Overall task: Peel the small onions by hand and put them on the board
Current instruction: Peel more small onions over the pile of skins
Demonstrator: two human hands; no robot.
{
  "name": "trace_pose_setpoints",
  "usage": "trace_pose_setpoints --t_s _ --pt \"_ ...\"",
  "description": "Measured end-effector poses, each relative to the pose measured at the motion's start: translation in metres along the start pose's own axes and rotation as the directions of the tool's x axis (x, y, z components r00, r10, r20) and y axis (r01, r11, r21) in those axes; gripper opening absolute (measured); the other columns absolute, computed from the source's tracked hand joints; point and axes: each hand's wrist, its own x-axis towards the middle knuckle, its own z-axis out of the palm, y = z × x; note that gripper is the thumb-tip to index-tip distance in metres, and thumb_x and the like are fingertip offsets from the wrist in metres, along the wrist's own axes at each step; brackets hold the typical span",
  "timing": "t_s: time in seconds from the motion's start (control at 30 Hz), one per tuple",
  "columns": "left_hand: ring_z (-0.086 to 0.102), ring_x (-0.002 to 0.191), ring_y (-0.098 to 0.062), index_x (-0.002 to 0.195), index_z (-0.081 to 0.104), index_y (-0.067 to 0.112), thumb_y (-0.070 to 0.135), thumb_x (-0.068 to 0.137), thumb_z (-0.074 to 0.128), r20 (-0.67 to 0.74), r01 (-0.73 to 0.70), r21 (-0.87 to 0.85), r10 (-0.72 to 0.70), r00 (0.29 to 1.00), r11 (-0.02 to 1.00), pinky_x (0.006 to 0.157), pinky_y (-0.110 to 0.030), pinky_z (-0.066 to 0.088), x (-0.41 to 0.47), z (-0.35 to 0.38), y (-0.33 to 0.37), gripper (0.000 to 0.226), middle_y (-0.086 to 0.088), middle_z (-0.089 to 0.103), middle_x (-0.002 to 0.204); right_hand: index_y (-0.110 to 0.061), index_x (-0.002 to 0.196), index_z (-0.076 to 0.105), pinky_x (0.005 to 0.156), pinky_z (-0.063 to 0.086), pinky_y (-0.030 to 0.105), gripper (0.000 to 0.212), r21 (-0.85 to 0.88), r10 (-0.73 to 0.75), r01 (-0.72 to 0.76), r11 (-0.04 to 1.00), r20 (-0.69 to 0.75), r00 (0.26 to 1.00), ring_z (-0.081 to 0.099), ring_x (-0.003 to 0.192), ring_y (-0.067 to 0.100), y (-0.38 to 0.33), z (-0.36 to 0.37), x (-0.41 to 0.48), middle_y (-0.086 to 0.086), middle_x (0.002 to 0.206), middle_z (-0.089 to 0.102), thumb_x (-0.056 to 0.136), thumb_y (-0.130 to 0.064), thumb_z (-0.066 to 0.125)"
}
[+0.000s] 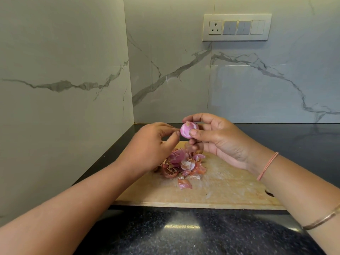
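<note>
Onion pinched betw. R hand thumb & fingers.

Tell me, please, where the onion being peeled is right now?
In the head view, the onion is held in the right hand, above the far edge of the board, with the left hand beside it.

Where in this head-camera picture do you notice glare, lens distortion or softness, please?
Head view: a bright glare patch sits on the speckled black stone counter below the pale wooden cutting board; the wide lens bows the marble wall seams and stretches both forearms; the left hand looks slightly soft beside the small pink peeled onion.
</note>
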Motion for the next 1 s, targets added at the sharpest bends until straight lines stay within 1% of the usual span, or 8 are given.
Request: trace_pose_setpoints --t_s 0.1,0.27,0.43,0.53,0.6,0.7,0.87,1.0 --pt "0.059 0.086 -0.001 0.099 0.075 0.020 0.033 0.095 0.048 -0.024 -0.002 -0.030 0.002 1.000 1.000 0.076 -0.028 0.051 0.0014 -0.0030 0.0004 0.030 0.009 0.068 0.098 -0.009 0.106 0.062 0.068 0.057 0.027 0.025 -0.032 -0.002 0.002 0.999 0.004 1.000 0.059 0.070 0.015 0.0024 0.0019 -0.0009 0.011 0.094 0.062 0.086 0.006 0.059" --pt "0.061 0.084 0.009 0.109 0.070 0.028 0.047 0.089 0.050 -0.002 0.028 -0.111 -0.029 1.000 0.993 0.071 -0.017 0.052 -0.0024 -0.0047 0.0028 0.034 0.021 0.066 0.087 -0.010 0.104 0.063 0.078 0.059 0.034 0.027 -0.056 -0.018 0.018 0.998 0.006 1.000 0.066 0.083 0.016 0.0032 0.0035 -0.0020 0.009 0.096 0.066 0.083 0.007 0.062" --pt "0.063 0.065 0.007 0.105 0.072 0.026 0.039 0.087 0.055 -0.010 0.032 -0.122 -0.033 0.999 0.992 0.055 -0.012 0.049 -0.0029 -0.0052 0.0049 0.028 0.017 0.070 0.078 -0.011 0.102 0.065 0.079 0.059 0.036 0.029 -0.079 -0.029 0.029 0.996 -0.002 1.000 0.067 0.087 0.019 0.0023 0.0039 -0.0028 0.011 0.101 0.067 0.079 0.007 0.066" --pt "0.063 0.063 0.001 0.104 0.072 0.025 0.034 0.085 0.057 -0.030 0.028 -0.074 -0.030 0.999 0.997 0.059 -0.022 0.053 -0.0025 -0.0046 0.0049 0.026 0.013 0.071 0.077 -0.016 0.099 0.066 0.086 0.055 0.049 0.028 -0.169 -0.046 0.041 0.985 -0.026 0.999 0.068 0.093 0.030 0.0040 0.0042 -0.0029 0.012 0.108 0.066 0.078 0.003 0.070" --pt "0.061 0.058 -0.001 0.104 0.072 0.024 0.031 0.085 0.057 -0.024 0.034 -0.066 -0.036 0.999 0.997 0.056 -0.020 0.051 -0.0021 -0.0040 0.0047 0.026 0.012 0.070 0.073 -0.017 0.098 0.066 0.088 0.052 0.055 0.027 -0.211 -0.052 0.042 0.977 -0.041 0.998 0.066 0.098 0.036 0.0049 0.0054 -0.0028 0.012 0.109 0.066 0.078 0.001 0.072" --pt "0.052 0.046 -0.001 0.102 0.073 0.023 0.029 0.085 0.058 -0.019 0.036 -0.057 -0.038 0.999 0.998 0.044 -0.011 0.037 -0.0016 -0.0017 0.0041 0.023 0.012 0.066 0.063 -0.017 0.097 0.064 0.084 0.056 0.049 0.026 -0.203 -0.041 0.032 0.979 -0.036 0.999 0.069 0.092 0.030 0.0053 0.0081 -0.0026 0.010 0.108 0.064 0.079 0.001 0.071" --pt "0.048 0.045 -0.004 0.102 0.073 0.019 0.023 0.088 0.058 -0.027 -0.012 0.006 0.012 1.000 1.000 0.043 -0.019 0.035 -0.0015 0.0008 0.0027 0.021 0.011 0.060 0.056 -0.015 0.095 0.063 0.072 0.060 0.035 0.024 -0.184 -0.030 0.024 0.983 -0.031 0.999 0.069 0.080 0.018 0.0050 0.0096 -0.0039 0.007 0.104 0.062 0.080 0.003 0.068" --pt "0.051 0.049 -0.007 0.101 0.073 0.017 0.023 0.089 0.057 -0.028 -0.041 0.033 0.042 0.999 0.999 0.045 -0.021 0.037 -0.0015 -0.0004 0.0030 0.021 0.009 0.061 0.058 -0.015 0.097 0.063 0.078 0.059 0.042 0.024 -0.178 -0.017 0.010 0.984 -0.034 0.999 0.070 0.081 0.027 0.0054 0.0073 -0.0028 0.008 0.106 0.064 0.081 0.003 0.068"
